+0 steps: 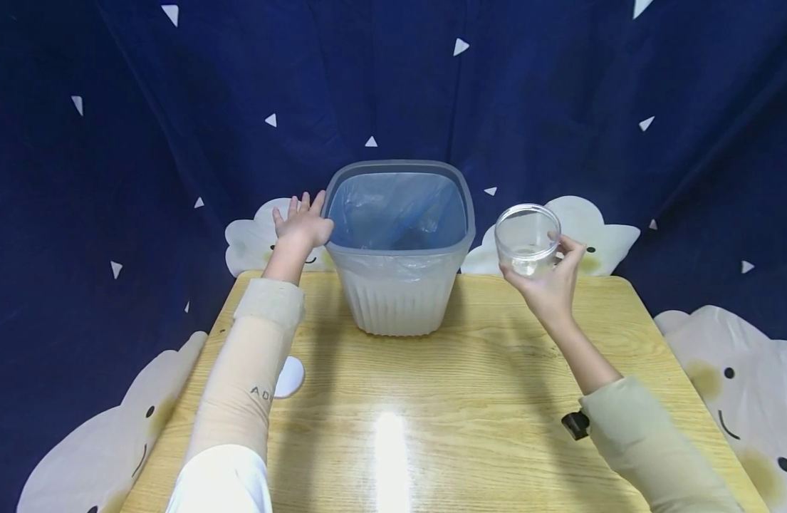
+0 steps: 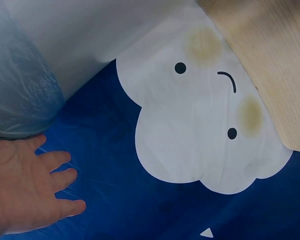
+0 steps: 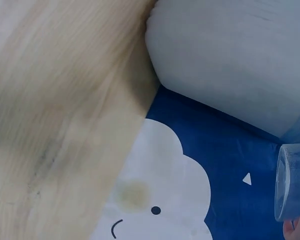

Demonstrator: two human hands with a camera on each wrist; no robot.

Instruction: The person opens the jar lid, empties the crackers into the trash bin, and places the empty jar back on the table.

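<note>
A whitish ribbed trash bin [image 1: 396,292] with a grey rim stands at the far edge of the table, lined with a translucent bluish plastic bag [image 1: 393,206]. At the bin's left rim is my left hand [image 1: 301,226], fingers spread and straight, its thumb side against the rim. In the left wrist view the palm [image 2: 20,185] faces the camera and holds nothing. To the right of the bin, my right hand [image 1: 550,281] grips a clear, round plastic jar [image 1: 521,246] above the table. Its mouth is uncovered. Only the jar's edge [image 3: 290,182] and a fingertip show in the right wrist view.
A white round disc [image 1: 292,376] lies on the wooden table [image 1: 444,399], partly hidden by my left sleeve. Dark blue cloth [image 1: 393,71] with white triangles and smiling clouds hangs behind and beside the table. A small black object [image 1: 575,425] is at the right cuff.
</note>
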